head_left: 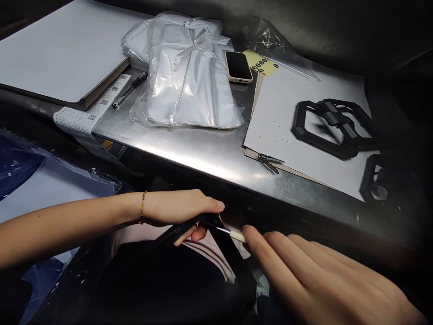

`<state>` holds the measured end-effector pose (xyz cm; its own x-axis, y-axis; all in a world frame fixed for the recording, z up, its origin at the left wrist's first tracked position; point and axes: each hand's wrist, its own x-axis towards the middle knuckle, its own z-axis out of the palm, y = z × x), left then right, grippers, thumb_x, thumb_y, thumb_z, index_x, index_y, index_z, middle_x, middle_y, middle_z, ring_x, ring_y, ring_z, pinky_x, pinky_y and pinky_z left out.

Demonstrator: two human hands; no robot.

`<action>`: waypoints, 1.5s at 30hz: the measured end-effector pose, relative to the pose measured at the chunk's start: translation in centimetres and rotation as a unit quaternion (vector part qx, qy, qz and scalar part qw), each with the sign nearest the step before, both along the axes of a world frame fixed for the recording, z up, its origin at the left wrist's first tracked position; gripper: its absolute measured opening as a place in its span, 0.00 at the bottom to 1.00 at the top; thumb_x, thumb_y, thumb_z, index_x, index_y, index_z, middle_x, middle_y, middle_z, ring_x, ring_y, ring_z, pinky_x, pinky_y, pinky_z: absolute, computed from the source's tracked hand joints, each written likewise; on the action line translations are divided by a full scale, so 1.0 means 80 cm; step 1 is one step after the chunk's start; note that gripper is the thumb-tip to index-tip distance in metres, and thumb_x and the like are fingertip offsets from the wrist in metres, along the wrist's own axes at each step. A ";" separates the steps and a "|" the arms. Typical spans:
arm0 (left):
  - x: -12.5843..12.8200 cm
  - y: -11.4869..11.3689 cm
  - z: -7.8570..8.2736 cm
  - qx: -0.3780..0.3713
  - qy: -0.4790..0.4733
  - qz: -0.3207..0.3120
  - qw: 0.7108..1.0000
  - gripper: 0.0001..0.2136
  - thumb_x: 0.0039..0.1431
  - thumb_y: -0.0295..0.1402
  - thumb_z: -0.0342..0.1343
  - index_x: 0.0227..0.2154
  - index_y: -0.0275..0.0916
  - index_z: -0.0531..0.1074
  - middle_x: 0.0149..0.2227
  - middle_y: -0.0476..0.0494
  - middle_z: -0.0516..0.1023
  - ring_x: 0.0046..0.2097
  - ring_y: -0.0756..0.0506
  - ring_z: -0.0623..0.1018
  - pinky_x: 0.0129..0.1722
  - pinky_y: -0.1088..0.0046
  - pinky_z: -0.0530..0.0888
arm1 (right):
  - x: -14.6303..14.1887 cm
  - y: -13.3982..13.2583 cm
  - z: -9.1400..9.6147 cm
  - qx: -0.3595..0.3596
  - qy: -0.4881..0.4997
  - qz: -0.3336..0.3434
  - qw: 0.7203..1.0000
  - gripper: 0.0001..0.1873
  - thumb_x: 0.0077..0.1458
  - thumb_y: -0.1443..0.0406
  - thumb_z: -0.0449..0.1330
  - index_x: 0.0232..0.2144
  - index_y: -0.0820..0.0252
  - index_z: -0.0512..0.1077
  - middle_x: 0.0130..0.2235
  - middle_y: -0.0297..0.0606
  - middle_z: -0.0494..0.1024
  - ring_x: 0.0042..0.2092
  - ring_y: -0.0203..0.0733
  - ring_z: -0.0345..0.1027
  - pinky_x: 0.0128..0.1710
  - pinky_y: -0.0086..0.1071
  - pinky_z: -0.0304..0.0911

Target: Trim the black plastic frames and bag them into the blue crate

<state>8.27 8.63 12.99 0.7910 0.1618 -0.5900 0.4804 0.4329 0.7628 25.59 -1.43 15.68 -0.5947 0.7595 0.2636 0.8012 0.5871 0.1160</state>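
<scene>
My left hand point(184, 205), with a gold bracelet at the wrist, grips a black angular frame piece point(234, 255) near its corner. The thumb lies on top and fingertips show beneath. In my right hand point(314, 271) is a slim tool with a pale handle point(237, 236) and a thin metal tip. That tip is at or very near the black piece, just below my left thumb; whether it touches, I cannot tell. The lower part of the piece fades into dark clothing and shadow.
On the metal table point(203, 155) lie a tied bundle in clear plastic point(189, 90), a phone point(238, 67), a yellow sticker sheet point(265, 64), a pen point(130, 89) and a white stack point(67, 49). Small snips point(269, 161) and black octagonal frames point(298, 122) rest on white board point(270, 117).
</scene>
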 end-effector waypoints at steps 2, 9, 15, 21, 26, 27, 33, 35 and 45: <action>0.000 -0.001 0.000 -0.002 0.001 -0.001 1.000 0.19 0.58 0.36 0.35 0.22 0.34 0.66 0.13 0.56 0.63 0.12 0.56 0.62 0.26 0.74 0.62 | -0.003 0.001 0.001 -0.009 -0.013 -0.004 1.000 0.17 0.49 0.78 0.41 0.36 0.67 0.66 0.22 0.34 0.68 0.21 0.35 0.61 0.21 0.31 0.55; 0.000 -0.001 -0.001 -0.001 -0.003 -0.004 1.000 0.20 0.58 0.37 0.34 0.20 0.34 0.65 0.13 0.55 0.63 0.12 0.56 0.62 0.26 0.74 0.62 | -0.008 0.007 0.005 -0.015 -0.032 0.006 0.999 0.17 0.48 0.78 0.40 0.35 0.68 0.66 0.21 0.35 0.68 0.21 0.37 0.61 0.20 0.32 0.54; 0.001 0.000 -0.003 -0.003 -0.003 -0.001 1.000 0.19 0.58 0.38 0.35 0.21 0.34 0.65 0.13 0.56 0.63 0.12 0.56 0.62 0.26 0.74 0.61 | -0.009 0.008 0.005 -0.016 -0.029 0.005 0.999 0.18 0.49 0.78 0.39 0.33 0.67 0.67 0.20 0.35 0.67 0.21 0.36 0.60 0.20 0.31 0.54; 0.000 -0.001 -0.007 -0.003 0.004 0.003 1.000 0.20 0.57 0.39 0.36 0.19 0.34 0.66 0.11 0.56 0.63 0.12 0.55 0.62 0.29 0.72 0.64 | -0.009 0.012 0.007 -0.017 -0.035 0.043 0.998 0.18 0.47 0.79 0.40 0.34 0.70 0.67 0.22 0.38 0.70 0.21 0.37 0.65 0.19 0.30 0.56; -0.002 -0.002 -0.006 -0.001 0.012 0.008 1.000 0.21 0.57 0.37 0.37 0.13 0.36 0.63 0.08 0.55 0.62 0.13 0.55 0.62 0.34 0.71 0.64 | -0.005 0.012 0.004 -0.024 -0.068 0.085 0.994 0.17 0.44 0.79 0.42 0.33 0.71 0.68 0.21 0.38 0.69 0.19 0.36 0.64 0.17 0.28 0.59; -0.002 -0.002 -0.007 -0.003 0.013 0.009 1.000 0.21 0.57 0.37 0.37 0.13 0.36 0.63 0.08 0.55 0.62 0.13 0.55 0.62 0.34 0.72 0.64 | -0.006 0.011 0.004 -0.024 -0.075 0.088 0.993 0.17 0.44 0.79 0.43 0.33 0.71 0.68 0.21 0.38 0.68 0.18 0.36 0.63 0.16 0.28 0.59; -0.003 0.000 -0.006 -0.014 0.012 0.012 1.000 0.22 0.58 0.36 0.36 0.13 0.35 0.64 0.07 0.54 0.62 0.12 0.55 0.62 0.26 0.74 0.62 | 0.000 0.013 0.010 -0.069 -0.025 0.048 0.996 0.19 0.44 0.79 0.41 0.34 0.67 0.67 0.21 0.35 0.69 0.18 0.37 0.63 0.14 0.29 0.55; -0.006 0.001 -0.007 -0.017 0.009 0.015 1.000 0.24 0.59 0.38 0.35 0.12 0.34 0.63 0.07 0.54 0.62 0.11 0.56 0.61 0.22 0.75 0.60 | 0.014 0.022 0.011 -0.114 0.048 0.007 0.992 0.15 0.51 0.75 0.43 0.36 0.63 0.66 0.23 0.33 0.68 0.20 0.34 0.62 0.16 0.28 0.54; -0.015 0.000 -0.015 -0.043 -0.004 0.051 0.998 0.20 0.58 0.40 0.36 0.24 0.31 0.67 0.15 0.53 0.64 0.10 0.57 0.61 0.13 0.79 0.54 | 0.084 0.104 -0.067 0.026 -0.011 -0.240 0.970 0.14 0.56 0.64 0.48 0.42 0.59 0.68 0.32 0.42 0.69 0.29 0.40 0.62 0.22 0.30 0.53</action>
